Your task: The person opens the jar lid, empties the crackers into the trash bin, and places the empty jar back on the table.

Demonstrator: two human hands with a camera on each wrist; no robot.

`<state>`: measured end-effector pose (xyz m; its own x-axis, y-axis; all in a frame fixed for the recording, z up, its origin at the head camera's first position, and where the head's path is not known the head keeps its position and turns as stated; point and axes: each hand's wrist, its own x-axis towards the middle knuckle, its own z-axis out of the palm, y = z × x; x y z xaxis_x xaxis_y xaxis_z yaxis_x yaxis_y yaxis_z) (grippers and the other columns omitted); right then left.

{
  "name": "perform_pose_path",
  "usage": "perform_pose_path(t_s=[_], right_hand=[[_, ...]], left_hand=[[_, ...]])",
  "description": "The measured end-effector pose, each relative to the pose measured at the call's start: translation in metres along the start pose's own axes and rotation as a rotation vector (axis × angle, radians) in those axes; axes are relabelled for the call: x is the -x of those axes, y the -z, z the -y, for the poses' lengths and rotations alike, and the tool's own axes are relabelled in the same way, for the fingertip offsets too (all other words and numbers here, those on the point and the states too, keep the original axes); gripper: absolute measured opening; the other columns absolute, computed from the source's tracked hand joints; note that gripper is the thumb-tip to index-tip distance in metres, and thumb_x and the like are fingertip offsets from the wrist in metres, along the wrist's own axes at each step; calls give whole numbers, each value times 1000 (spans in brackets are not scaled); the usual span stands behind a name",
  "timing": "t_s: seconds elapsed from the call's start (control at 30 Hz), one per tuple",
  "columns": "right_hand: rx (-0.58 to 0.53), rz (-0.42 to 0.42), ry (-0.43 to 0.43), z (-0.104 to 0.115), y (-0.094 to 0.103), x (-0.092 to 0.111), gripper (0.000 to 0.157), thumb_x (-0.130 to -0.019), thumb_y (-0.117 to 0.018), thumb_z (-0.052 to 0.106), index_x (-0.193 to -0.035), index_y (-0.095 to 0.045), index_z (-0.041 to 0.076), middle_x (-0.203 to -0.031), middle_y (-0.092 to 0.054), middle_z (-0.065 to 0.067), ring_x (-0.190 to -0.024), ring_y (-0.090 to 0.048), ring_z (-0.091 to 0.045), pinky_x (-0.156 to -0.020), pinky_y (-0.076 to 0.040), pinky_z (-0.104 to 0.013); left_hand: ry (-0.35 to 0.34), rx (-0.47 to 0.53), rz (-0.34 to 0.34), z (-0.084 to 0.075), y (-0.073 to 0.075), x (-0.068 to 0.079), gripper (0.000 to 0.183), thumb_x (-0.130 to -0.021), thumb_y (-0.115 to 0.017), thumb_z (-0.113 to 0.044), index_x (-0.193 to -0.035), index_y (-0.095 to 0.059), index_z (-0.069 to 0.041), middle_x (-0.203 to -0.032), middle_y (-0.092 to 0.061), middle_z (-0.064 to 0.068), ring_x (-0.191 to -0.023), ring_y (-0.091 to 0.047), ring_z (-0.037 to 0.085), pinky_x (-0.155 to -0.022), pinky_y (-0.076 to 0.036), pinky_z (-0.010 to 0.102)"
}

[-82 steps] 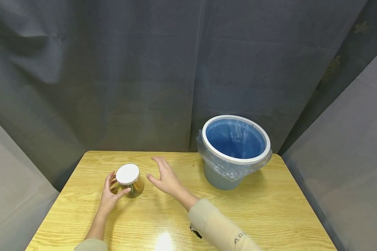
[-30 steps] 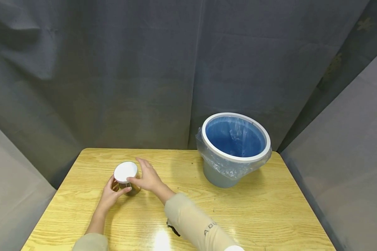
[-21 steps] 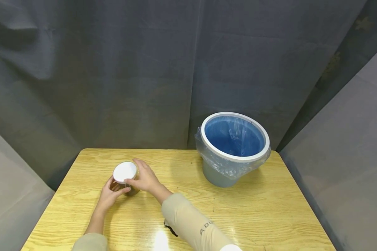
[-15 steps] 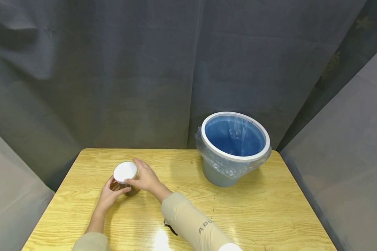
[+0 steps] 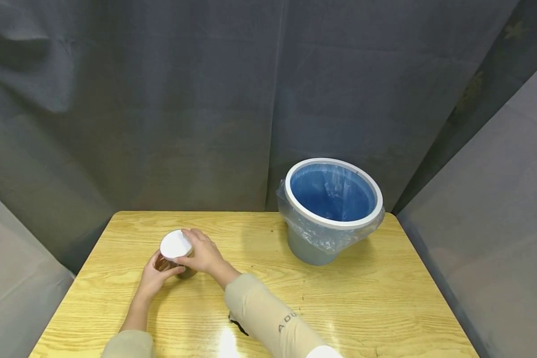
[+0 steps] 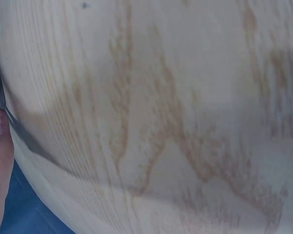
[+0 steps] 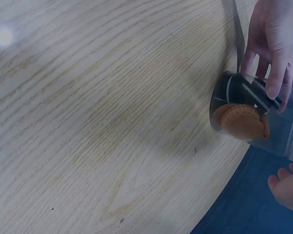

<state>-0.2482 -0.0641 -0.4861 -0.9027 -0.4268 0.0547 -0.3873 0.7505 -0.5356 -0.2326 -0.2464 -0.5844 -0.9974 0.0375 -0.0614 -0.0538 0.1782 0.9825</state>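
A clear jar with a white lid stands on the left part of the table. Round brown biscuits lie inside it, beside a dark item whose kind I cannot tell. My left hand holds the jar's body from the left side, thumb in front. From the right, my right hand grips the lid's edge between thumb and fingers. In the right wrist view the left hand is on the jar's side, while the right hand shows only partly, by the lid end.
A bucket with a white rim and a clear plastic liner stands at the table's back right. The wooden table carries both it and the jar. Dark grey curtains hang behind, with lighter panels at both sides.
My right hand has come in from the right, reached the lid and now wraps further over its edge. The left hand keeps its hold on the jar.
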Motion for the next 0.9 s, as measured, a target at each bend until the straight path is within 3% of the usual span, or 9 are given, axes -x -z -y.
perform_pose_path(t_s=[0.5,0.9], right_hand=[[74,11,-71,8,-2,-2,73,-79,-64,51,-141,-35,25,-142,-37,0,-127,-39,-18,-104,-37,-34],[174,28,-1,1,0,-5,69,-81,-59,53,-140,-36,26,-143,-37,1,-127,-39,-18,-105,-36,-35]], left_hand=[[0,3,13,-6,0,3,87,-77,-74,-17,-145,-20,-10,-146,-27,15,-132,-27,33,-106,-33,37],[12,0,16,-2,1,2,88,-76,-75,-20,-145,-20,-11,-148,-25,12,-133,-26,32,-106,-33,33]])
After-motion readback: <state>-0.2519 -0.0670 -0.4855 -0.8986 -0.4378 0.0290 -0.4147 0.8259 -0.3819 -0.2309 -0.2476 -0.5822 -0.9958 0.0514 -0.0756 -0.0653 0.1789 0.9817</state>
